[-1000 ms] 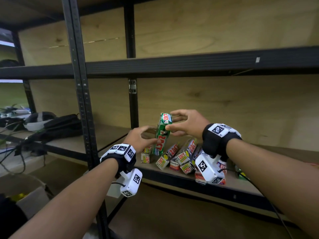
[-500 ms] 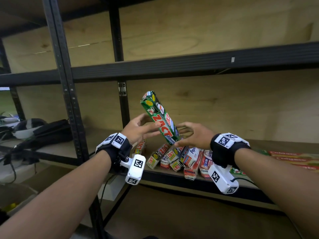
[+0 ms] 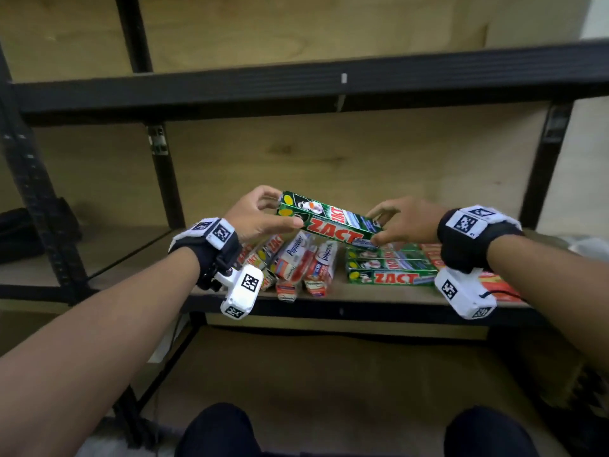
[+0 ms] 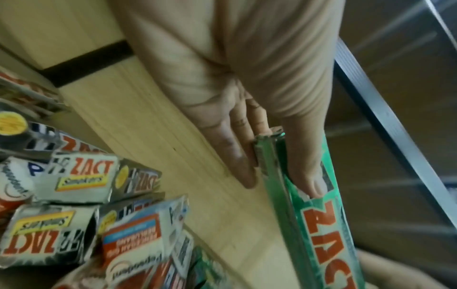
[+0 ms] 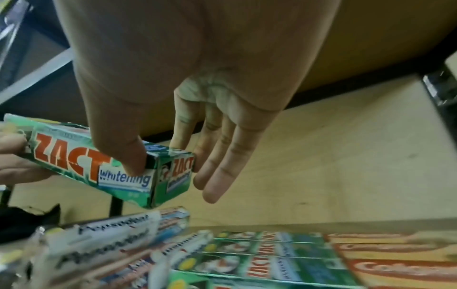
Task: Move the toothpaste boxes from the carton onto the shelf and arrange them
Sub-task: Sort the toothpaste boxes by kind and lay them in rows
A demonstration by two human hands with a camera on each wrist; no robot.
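While held level above the shelf (image 3: 362, 300), green ZACT box (image 3: 329, 222) pinched at both ends: left hand (image 3: 255, 216) with thumb on its front and fingers behind, right hand (image 3: 403, 221) with thumb and forefinger clamped on the other end, remaining fingers straight. Below, jumbled pile of boxes (image 3: 296, 262) leaned at left; flat row of green ZACT boxes (image 3: 390, 270) lay just beside red boxes (image 3: 497, 285). Behind, plywood back panel (image 3: 329, 153).

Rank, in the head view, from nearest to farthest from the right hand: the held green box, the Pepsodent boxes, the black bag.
1. Held green box, pinched by the right hand.
2. Pepsodent boxes, lower left on the shelf.
3. Black bag, far left.
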